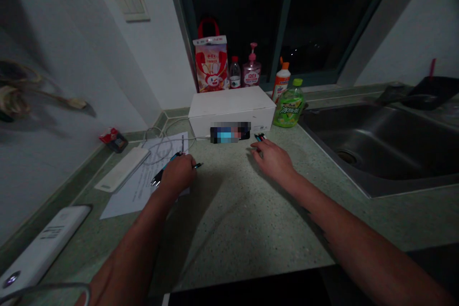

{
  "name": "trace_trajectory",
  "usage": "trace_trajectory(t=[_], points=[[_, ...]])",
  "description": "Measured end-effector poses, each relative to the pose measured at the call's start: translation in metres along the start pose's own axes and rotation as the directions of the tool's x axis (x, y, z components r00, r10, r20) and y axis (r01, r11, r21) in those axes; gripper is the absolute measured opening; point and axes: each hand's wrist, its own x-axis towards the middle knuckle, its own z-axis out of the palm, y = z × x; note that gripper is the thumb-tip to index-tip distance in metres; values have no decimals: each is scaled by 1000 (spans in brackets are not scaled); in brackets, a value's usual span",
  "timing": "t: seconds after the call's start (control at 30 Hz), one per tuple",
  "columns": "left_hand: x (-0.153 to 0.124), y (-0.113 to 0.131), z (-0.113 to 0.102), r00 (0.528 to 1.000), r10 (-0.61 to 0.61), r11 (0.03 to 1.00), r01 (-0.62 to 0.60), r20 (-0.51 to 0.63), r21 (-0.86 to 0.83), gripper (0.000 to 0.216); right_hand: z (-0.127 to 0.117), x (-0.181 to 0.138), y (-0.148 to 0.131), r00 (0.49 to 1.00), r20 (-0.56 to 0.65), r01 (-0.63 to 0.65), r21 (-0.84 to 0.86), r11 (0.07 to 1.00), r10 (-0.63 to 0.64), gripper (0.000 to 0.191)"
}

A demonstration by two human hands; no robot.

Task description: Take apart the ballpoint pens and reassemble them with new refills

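My left hand (176, 172) is closed on a dark pen (198, 165), whose end sticks out on the right beyond the fingers. Beside and partly behind this hand, several dark and blue pens (158, 176) show over a printed sheet (125, 197). Across the counter, my right hand (275, 161) has its fingers curled at a small bunch of pens (260, 137). Blue, red and pale ends show past the knuckles, while the rest is hidden by the hand. Between the hands, a phone (245, 132), partly blurred out, leans against a white box (231, 105).
A power strip-like white device (50, 244) and a flat white case (124, 168) lie left, with a cable (168, 141). Behind the box stand a red bag (211, 64) and bottles. Green dish soap (289, 107) stands near the steel sink (380, 148).
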Motion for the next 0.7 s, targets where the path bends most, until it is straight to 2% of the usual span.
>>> trace_trajectory(t=[0.2,0.33,0.4,0.47,0.53,0.63,0.7], points=[[-7,21,1,994,81,995,-85,-77,-57,13,7,-9,-18,970,51,230,118,966,-238,19],[-16,45,10,956,241,933,-276,-169,-230,14,12,-14,-29,916,77,376,177,910,-393,30],[-19,55,17,916,344,851,-398,-208,-343,12,14,-16,-32,893,127,408,176,896,-431,28],[-20,59,23,882,386,771,-469,-269,-431,10,15,-15,-33,887,182,397,166,903,-424,21],[-20,60,27,873,378,715,-487,-310,-501,11,17,-13,-30,898,203,357,183,916,-391,16],[-18,55,28,887,310,713,-455,-342,-533,17,17,-8,-19,936,171,255,269,929,-307,11],[-15,51,27,890,258,740,-432,-376,-515,17,17,-5,-11,957,171,165,347,923,-235,14]])
